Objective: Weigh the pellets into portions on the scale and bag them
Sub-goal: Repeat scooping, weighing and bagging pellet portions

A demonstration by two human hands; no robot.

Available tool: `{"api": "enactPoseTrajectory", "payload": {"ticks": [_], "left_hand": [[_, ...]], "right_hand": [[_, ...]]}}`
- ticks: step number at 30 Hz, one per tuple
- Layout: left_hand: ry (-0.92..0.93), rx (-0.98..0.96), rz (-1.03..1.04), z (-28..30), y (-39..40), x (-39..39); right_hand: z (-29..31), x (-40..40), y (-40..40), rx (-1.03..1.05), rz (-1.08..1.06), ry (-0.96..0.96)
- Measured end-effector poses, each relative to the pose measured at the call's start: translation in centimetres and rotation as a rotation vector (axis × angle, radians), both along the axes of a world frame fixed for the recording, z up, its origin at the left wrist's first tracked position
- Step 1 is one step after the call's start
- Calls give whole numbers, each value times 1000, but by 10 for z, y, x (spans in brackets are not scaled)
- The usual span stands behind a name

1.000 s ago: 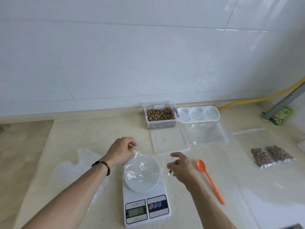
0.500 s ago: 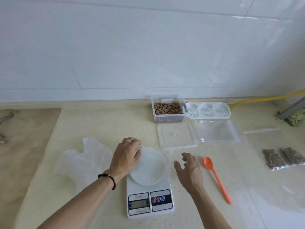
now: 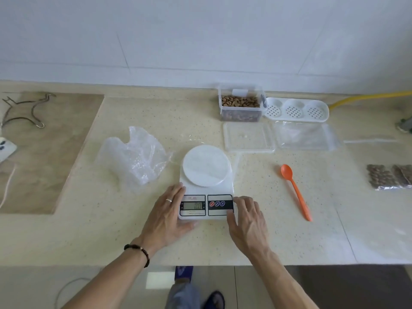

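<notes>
A wide speckled beige countertop runs below a white tiled wall, and everything lies on it. A crumpled clear plastic bag sits to the left of the white digital kitchen scale, which stands near the front edge with its round platform bare and its display lit, though the digits are too blurred to read. The person's left hand lies flat against the left side of the scale, fingers straight and touching its edge, gripping nothing. The right hand rests at the right front corner, fingers gently bent, the fingertips touching the corner; it also holds nothing. Behind the scale, by the wall, a clear tub holds the brown pellets, with its flat lid in front of it. A white perforated tray is just beside the tub, and empty clear zip bags lie in front of the tray. At the far right lie filled pellet bags. An orange spoon lies right of the scale, apart from it.
</notes>
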State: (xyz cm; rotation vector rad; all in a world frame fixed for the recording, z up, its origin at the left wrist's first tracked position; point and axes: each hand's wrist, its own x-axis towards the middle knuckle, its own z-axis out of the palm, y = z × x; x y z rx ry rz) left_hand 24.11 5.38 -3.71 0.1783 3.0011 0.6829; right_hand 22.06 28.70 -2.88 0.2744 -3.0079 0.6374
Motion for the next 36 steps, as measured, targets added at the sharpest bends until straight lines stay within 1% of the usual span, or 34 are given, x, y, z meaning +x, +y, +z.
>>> {"api": "enactPoseTrajectory", "payload": {"ticks": [2,6,10,15,30,36], "left_hand": [[-49,3,-20,-3,1,2],[-77,36,-6,-6,2,2],[-118,46,14,-9,3,2],[-123,32,17,-10,3,3],[-123,32,8,-9,3,4],[-143,-10,10,-1,7,5]], "right_hand": [[-4,8,-2,68,33,-48],[-6,16,-6,154,70,-77],[-9,18,-8,214,64,-52],[-13,21,-7,270,75,-31],[-11,21,-8,288,74,-58],[-9,22,0,257,126,-73]]}}
